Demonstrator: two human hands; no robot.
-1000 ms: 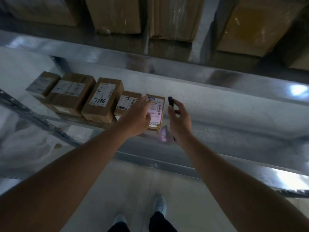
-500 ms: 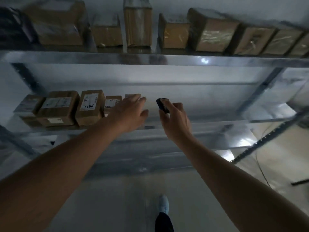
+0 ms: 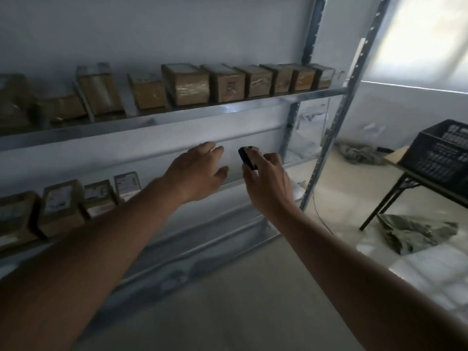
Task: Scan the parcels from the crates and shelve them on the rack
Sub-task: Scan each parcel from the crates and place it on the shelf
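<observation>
A metal rack [image 3: 177,115] fills the left and middle. On its lower shelf, at the left, stands a row of several brown labelled parcels; the rightmost one [image 3: 127,184] sits just left of my left forearm. My left hand [image 3: 200,173] hovers in front of the lower shelf, fingers straight and spread, holding nothing. Beside it my right hand [image 3: 268,181] grips a small black scanner [image 3: 247,158], its tip pointing up and away. The upper shelf carries a long row of brown boxes [image 3: 187,84].
A black plastic crate [image 3: 440,155] stands on a dark-legged table [image 3: 395,198] at the right. Crumpled grey wrapping [image 3: 415,234] lies on the pale floor under the table. The rack's upright post [image 3: 336,127] stands between the shelves and the table.
My view has swung up and to the right, bringing the crate and table into sight. My left hand has come off the rightmost parcel, which stays on the shelf. The scanner stays in my right hand.
</observation>
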